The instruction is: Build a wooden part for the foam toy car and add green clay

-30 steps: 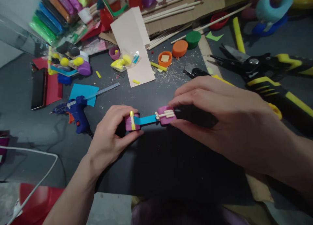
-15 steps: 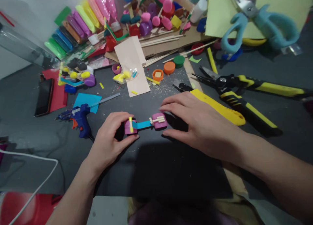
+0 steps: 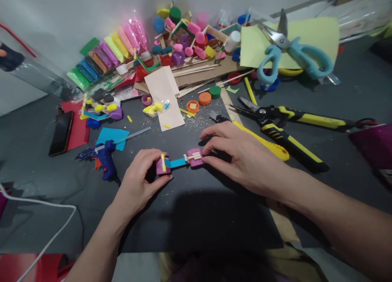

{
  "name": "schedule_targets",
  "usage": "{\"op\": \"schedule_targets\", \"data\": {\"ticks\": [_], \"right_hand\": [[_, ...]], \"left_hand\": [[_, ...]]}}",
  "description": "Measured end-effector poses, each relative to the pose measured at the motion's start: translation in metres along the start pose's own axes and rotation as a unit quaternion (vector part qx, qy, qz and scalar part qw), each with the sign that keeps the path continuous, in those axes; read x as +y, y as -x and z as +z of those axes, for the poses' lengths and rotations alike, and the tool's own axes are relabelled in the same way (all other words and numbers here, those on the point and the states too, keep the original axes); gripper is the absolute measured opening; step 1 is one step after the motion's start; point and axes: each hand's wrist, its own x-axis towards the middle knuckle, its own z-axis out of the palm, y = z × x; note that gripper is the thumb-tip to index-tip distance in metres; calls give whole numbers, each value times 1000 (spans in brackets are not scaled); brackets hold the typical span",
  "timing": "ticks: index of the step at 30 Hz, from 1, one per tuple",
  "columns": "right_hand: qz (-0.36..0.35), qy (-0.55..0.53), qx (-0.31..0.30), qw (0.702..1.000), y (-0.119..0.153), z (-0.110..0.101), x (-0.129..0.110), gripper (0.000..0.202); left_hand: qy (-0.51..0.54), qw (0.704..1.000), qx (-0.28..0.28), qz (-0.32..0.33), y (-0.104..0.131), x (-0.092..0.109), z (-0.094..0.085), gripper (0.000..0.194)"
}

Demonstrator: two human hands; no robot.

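I can't read any word, number, brand or sign in my view. At the left of the frame, the blue glue gun (image 3: 107,155) carries a small pale patch (image 3: 99,148) on its body that looks like a label, but whatever it says is too small and soft for me to make out. At the right edge, a whitish patch (image 3: 386,172) shows on the purple item (image 3: 373,145), and I can't tell whether it bears print. On the row of coloured packets (image 3: 103,55) in the upper left, glare and blur leave me nothing legible.
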Motion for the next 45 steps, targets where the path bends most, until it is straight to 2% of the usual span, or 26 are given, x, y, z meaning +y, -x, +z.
{"op": "schedule_targets", "data": {"ticks": [15, 45], "right_hand": [[-12, -5, 3, 1000, -2, 4, 0, 19], [-27, 2, 8, 1000, -4, 2, -3, 18]], "left_hand": [[6, 1000, 5, 16, 0, 0, 0, 27], [20, 1000, 1, 21, -2, 0, 0, 26]]}}
